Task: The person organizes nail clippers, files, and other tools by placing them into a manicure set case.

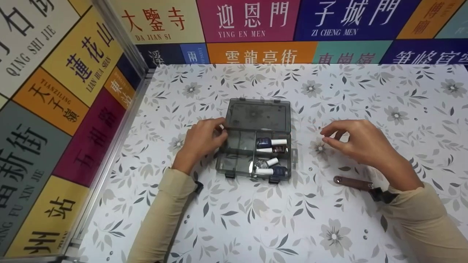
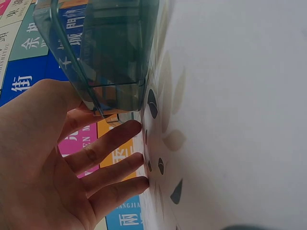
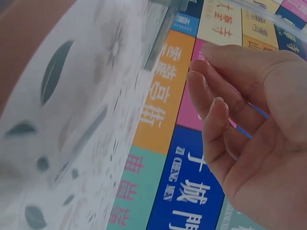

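A smoky translucent compartment box (image 1: 237,168) stands on the table with its lid (image 1: 259,115) folded back flat. Several small nail polish bottles lie in its right-hand compartments, among them a dark blue bottle (image 1: 264,143), another dark blue bottle (image 1: 280,171) and a clear one (image 1: 261,164), with white caps. My left hand (image 1: 204,138) touches the box's left side with thumb and forefinger; in the left wrist view the other fingers spread down to the tabletop. To the right of the box, my right hand (image 1: 362,140) hovers with loosely bent fingers, holding nothing.
A brown strip (image 1: 353,182) with a rounded end and a shiny stud lies below my right hand, partly hidden by the wrist. The table (image 1: 256,219) has a leaf-and-flower cover. Panels with coloured signs (image 1: 252,18) border its back and left.
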Tool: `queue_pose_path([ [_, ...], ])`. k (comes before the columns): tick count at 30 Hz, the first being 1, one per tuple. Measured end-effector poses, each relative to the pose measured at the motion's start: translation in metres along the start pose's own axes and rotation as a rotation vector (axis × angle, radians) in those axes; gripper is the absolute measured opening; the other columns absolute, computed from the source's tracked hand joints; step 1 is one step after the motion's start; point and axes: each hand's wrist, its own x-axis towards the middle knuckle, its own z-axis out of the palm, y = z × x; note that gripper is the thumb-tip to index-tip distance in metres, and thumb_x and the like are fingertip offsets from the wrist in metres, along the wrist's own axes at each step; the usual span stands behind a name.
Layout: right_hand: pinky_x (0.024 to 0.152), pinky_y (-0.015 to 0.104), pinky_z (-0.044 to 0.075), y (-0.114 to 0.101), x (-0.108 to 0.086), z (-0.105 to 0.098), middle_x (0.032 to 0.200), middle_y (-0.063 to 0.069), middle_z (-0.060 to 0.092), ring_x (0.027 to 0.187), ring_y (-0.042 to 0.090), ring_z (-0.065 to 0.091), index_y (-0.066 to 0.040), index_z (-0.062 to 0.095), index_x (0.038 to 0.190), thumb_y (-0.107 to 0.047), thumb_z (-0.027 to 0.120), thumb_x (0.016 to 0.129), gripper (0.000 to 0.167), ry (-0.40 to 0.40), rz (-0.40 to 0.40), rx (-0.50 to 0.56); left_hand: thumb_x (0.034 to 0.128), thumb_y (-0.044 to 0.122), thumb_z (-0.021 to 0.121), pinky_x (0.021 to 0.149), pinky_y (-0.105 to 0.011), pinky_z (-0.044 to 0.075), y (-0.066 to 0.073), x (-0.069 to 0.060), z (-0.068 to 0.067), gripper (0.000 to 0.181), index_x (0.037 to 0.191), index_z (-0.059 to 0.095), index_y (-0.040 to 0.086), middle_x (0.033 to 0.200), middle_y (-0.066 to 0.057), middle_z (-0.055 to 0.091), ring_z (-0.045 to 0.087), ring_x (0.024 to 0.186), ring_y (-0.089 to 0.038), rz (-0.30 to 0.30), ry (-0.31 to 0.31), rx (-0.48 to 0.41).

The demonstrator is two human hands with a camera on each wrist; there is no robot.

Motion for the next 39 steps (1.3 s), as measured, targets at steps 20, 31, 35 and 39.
queue_pose_path([
  [20,0.071,0.039,0.049,0.042,-0.024,-0.014,0.100,0.004,0.083,0.092,0.026,0.076,-0.020,0.082,0.117,-0.023,0.082,0.095,0.021,-0.143,0.200,-0.050,0.0987,0.027,0.068,0.075,-0.051,0.059,0.001,0.002,0.001,0.014,0.111,0.075,0.024,0.108,0.001,0.082,0.076,0.097,-0.025,0.000,0.006,0.004],
  [31,0.071,0.037,0.046,0.053,-0.032,-0.012,0.100,0.003,0.082,0.092,0.022,0.073,-0.018,0.081,0.117,-0.023,0.084,0.093,0.025,-0.233,0.241,-0.054,0.0984,0.026,0.067,0.076,-0.050,0.059,0.000,0.003,0.002,0.011,0.107,0.074,0.025,0.106,0.002,0.082,0.076,0.096,-0.023,0.003,0.007,0.008],
  [35,0.070,0.036,0.046,0.056,-0.032,-0.010,0.101,0.002,0.082,0.089,0.020,0.071,-0.019,0.080,0.117,-0.023,0.085,0.092,0.026,-0.267,0.262,-0.041,0.0984,0.026,0.068,0.077,-0.050,0.060,0.000,0.002,0.002,0.012,0.109,0.074,0.024,0.107,0.001,0.082,0.076,0.097,-0.023,0.001,0.005,0.011],
  [39,0.068,0.035,0.046,0.057,-0.032,-0.008,0.100,0.002,0.081,0.087,0.018,0.069,-0.018,0.080,0.117,-0.022,0.085,0.092,0.025,-0.289,0.278,-0.040,0.0979,0.026,0.068,0.078,-0.051,0.060,0.001,0.001,0.001,0.014,0.110,0.075,0.024,0.108,0.000,0.082,0.076,0.098,-0.024,-0.006,0.000,0.010],
])
